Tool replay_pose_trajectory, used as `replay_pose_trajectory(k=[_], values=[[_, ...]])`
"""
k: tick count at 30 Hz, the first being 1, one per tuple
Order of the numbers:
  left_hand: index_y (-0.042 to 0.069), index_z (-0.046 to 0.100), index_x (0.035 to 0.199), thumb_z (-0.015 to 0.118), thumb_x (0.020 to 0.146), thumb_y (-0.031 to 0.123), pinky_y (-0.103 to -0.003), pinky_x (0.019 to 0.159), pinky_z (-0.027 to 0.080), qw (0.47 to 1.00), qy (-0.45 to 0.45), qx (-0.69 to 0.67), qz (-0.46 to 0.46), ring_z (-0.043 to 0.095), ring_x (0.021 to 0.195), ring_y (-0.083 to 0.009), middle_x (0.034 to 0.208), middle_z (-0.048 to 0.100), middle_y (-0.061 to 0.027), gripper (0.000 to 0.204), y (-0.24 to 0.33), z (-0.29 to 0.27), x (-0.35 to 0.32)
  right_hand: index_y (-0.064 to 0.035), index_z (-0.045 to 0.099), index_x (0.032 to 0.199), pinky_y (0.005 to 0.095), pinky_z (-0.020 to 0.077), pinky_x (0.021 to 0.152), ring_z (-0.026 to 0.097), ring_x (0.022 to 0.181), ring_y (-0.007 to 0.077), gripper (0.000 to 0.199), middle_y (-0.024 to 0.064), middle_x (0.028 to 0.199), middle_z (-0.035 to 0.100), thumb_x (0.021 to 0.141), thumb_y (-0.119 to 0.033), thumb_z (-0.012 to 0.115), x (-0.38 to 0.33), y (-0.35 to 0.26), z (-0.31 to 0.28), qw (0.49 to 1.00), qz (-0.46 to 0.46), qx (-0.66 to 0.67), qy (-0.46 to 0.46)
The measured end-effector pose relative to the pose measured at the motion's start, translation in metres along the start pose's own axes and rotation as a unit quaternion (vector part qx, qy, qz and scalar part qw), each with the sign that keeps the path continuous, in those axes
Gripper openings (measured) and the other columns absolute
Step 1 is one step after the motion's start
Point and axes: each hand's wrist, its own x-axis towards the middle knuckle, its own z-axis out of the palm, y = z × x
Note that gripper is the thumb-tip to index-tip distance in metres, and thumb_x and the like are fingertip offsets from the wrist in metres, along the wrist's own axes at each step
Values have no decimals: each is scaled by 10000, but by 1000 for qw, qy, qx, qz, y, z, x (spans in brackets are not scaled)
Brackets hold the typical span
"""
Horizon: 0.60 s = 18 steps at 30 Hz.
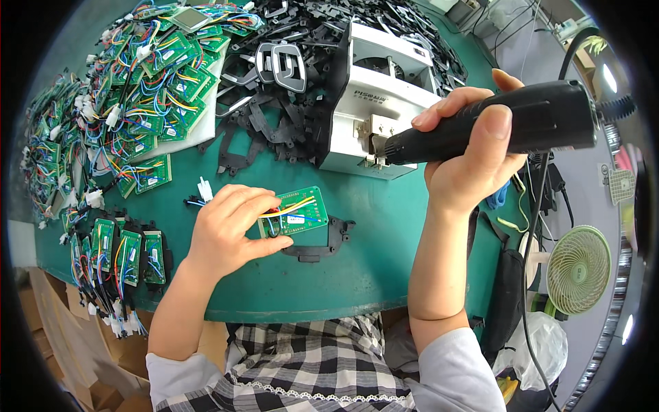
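Note:
My left hand grips a green circuit board by its left end, with thumb and fingers on opposite edges. Yellow, white, red and blue wires run across that board. Beneath it, a black plastic frame lies partly covered on the green table. My right hand is wrapped round a black electric screwdriver, held nearly level. Its tip is at the front outlet of a white-and-black screw feeder; whether a screw is on the tip is too small to tell.
A large heap of wired circuit boards covers the left back. Several boards on black frames lie at the left edge. Black plastic frames pile up behind, with grey ones on top. A green fan and hanging cable are right.

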Motion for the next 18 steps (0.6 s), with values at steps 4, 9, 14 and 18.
replay_pose_trajectory(k=[4,9,14,18], values=[[49,663,915,840,603,300,-340,725,536,1000,-6,-3,-9,639,852,-256,961,675,-73,438,1,0,-1,80,395,1211,275,469,450,553,459,167,606,104,635,578,867,-348,651,-22,-14,-2,980,158,124,-12],[70,678,877,846,578,324,-338,714,537,999,-28,-8,13,660,848,-243,951,696,-68,426,9,10,-4,2,377,1256,326,490,467,546,497,186,573,99,696,528,934,-455,501,-42,-8,-17,986,151,56,34],[101,672,898,816,612,357,-338,762,535,997,-73,9,15,653,905,-225,999,688,-42,410,14,20,-10,28,377,1243,315,488,451,549,479,183,598,110,676,545,910,-437,549,-52,-7,-14,983,147,93,62],[101,664,928,816,613,336,-342,765,534,995,-91,26,18,647,929,-228,1026,679,-38,422,13,23,-10,13,355,1254,344,504,457,551,492,193,614,114,691,541,911,-459,546,-58,-7,-11,987,147,65,22]])
